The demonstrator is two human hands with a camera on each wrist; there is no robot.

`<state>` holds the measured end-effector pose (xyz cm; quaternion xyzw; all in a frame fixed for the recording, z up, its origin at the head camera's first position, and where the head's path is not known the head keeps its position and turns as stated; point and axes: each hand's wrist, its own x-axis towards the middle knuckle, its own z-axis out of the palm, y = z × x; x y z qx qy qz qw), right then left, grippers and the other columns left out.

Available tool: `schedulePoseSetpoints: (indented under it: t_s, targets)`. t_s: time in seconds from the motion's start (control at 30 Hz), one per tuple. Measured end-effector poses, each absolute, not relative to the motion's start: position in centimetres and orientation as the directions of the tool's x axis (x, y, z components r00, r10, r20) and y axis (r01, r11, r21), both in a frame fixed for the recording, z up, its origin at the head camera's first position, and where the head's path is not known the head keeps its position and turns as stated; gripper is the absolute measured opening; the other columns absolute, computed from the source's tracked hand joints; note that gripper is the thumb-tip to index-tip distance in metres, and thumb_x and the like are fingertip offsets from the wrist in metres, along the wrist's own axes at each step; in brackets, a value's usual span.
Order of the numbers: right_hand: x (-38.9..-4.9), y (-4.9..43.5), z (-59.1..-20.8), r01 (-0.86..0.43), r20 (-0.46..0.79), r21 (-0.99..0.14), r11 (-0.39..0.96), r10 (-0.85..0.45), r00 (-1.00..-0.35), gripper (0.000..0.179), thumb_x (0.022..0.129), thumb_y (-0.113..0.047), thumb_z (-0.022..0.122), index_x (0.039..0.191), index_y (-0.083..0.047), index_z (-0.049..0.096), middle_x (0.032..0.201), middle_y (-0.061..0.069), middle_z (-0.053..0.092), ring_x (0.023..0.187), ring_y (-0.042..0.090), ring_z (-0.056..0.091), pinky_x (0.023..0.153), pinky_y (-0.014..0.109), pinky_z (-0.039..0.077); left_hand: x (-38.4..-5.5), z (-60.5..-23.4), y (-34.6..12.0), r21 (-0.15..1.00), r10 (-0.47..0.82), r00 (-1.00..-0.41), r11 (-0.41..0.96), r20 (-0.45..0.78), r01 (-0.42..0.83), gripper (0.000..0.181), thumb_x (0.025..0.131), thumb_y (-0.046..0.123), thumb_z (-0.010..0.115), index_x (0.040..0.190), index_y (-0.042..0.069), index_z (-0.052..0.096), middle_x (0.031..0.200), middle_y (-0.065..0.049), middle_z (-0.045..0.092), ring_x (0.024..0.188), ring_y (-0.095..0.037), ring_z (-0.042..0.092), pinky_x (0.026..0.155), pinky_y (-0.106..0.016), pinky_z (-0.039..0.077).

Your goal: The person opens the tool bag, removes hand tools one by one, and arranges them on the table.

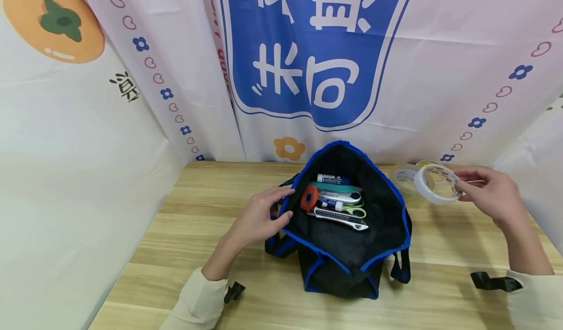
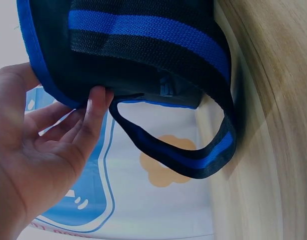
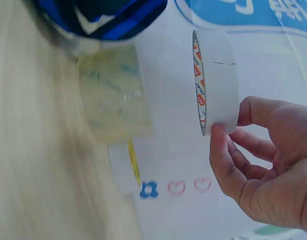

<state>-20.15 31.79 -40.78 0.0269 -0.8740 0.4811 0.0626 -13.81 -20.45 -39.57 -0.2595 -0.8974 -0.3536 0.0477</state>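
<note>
A black tool bag (image 1: 347, 252) with blue trim stands on the table, its mouth spread wide. My left hand (image 1: 261, 215) holds the bag's left rim, with the thumb and fingers on either side of the edge; a striped strap (image 2: 203, 160) hangs beside that hand. Inside lie utility knives (image 1: 338, 217), an orange-red tape roll (image 1: 309, 198), glue sticks (image 1: 333, 179) and green-handled scissors (image 1: 357, 212). To the right of the bag, my right hand (image 1: 492, 193) pinches a white tape roll (image 3: 221, 80), raised above the table.
A clear packing tape roll (image 3: 116, 95) stands on the table right of the bag, beside another roll with a yellow edge (image 3: 133, 162). A printed cloth (image 1: 422, 76) hangs behind the wooden table (image 1: 211, 193). The bag's right strap (image 1: 401, 269) droops to the tabletop.
</note>
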Motion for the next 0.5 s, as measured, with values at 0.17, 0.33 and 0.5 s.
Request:
schedulePoseSetpoints:
  t_s: [0.17,0.33,0.5]
  targets:
    - [-19.9,33.4,-41.6,-0.078,0.124,-0.84,0.537,0.05,-0.991,0.03,0.103,-0.004,0.067,0.126,0.013,0.062,0.085,-0.03,0.067,0.073,-0.01,0.067,0.062,0.02,0.061,-13.8,-39.5,-20.4,0.615,0.435,-0.861,0.611,0.266,0.498,0.052,0.098,0.015,0.074,0.148,0.004,0.063,0.149,-0.015,0.065,0.084,-0.02,0.065,0.071,-0.029,0.062]
    - [-19.8,34.6,-42.4,-0.036,0.105,-0.816,0.577,0.087,-0.991,0.038,0.104,-0.004,0.064,0.132,0.02,0.058,0.083,-0.035,0.062,0.072,-0.012,0.064,0.063,0.022,0.062,-13.9,-39.6,-20.4,0.605,0.438,-0.856,0.612,0.276,0.509,0.052,0.098,0.014,0.074,0.147,0.004,0.063,0.149,-0.015,0.065,0.083,-0.018,0.065,0.071,-0.032,0.062]
    - [-19.8,35.8,-43.1,-0.011,0.08,-0.818,0.575,0.096,-0.992,0.04,0.104,-0.004,0.063,0.133,0.022,0.056,0.082,-0.038,0.059,0.071,-0.012,0.064,0.063,0.022,0.063,-13.8,-39.6,-20.3,0.603,0.438,-0.855,0.614,0.276,0.509,0.052,0.098,0.015,0.075,0.147,0.004,0.064,0.15,-0.015,0.065,0.085,-0.019,0.065,0.07,-0.027,0.06]
